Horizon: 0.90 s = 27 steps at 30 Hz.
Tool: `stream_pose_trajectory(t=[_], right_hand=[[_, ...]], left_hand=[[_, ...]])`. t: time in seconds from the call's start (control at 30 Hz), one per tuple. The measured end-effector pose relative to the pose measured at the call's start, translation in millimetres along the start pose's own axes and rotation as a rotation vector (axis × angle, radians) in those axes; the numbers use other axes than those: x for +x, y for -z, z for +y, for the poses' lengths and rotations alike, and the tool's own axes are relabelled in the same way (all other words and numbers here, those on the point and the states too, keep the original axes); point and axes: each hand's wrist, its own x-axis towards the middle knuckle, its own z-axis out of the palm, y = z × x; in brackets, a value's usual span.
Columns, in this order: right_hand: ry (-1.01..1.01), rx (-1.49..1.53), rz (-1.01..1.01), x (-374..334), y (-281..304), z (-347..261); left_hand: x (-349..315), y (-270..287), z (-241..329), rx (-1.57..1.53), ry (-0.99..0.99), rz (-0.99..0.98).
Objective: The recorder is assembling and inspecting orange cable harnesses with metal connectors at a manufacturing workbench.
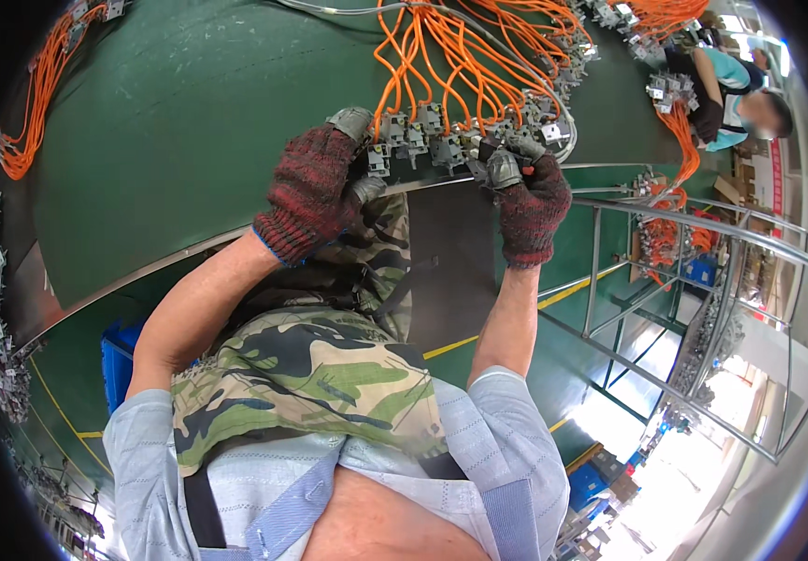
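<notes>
Orange cables (441, 58) run down to a row of small grey metal fittings (446, 150) by the near edge of the green tabletop. My left hand (308, 187), in a dark red knitted glove with grey-wrapped fingertips, curls its fingers and thumb around the left end of this row. My right hand (533, 208), gloved alike, is closed at the right part of the row. Its wrapped fingertips press together beside a small black piece (488, 150); what lies inside the grip is mostly hidden.
The green tabletop (161, 122) carries another orange cable bundle (44, 89) at the far left. A metal tube rack (684, 220) stands at the right, near more hanging cables (670, 234). Another person (729, 103) works at the far right. A blue bin (119, 360) is low at left.
</notes>
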Motion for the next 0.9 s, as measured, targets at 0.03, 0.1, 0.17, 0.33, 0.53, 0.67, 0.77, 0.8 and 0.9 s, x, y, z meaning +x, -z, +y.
stream_pose_trajectory(t=[0.03,0.1,0.17,0.33,0.53,0.67,0.77,0.8,0.9], right_hand=[[-0.024,0.075,0.026,0,-5,-1],[-0.025,0.096,0.042,4,-16,-11],[-0.024,0.119,0.061,12,-21,-8],[0.041,-0.126,0.013,26,-28,1],[0.059,-0.159,-0.033,28,-28,-1],[0.043,-0.151,-0.036,27,-27,-3],[0.269,-0.249,0.013,20,-28,-2],[0.147,-0.121,0.022,14,-30,-3],[0.011,-0.002,0.015,4,-38,-10]], left_hand=[[0,0,-1,0.027,0.009,-0.020],[1,2,0,-0.003,0.002,-0.014],[1,2,0,-0.032,-0.009,-0.009],[1,1,-2,-0.029,-0.043,-0.002],[-2,3,-2,-0.033,-0.009,-0.020],[0,-1,-4,-0.011,0.001,-0.053],[0,0,-2,-0.009,-0.041,-0.011],[0,0,-2,-0.010,-0.038,-0.003],[-1,0,-3,-0.014,-0.026,0.000]])
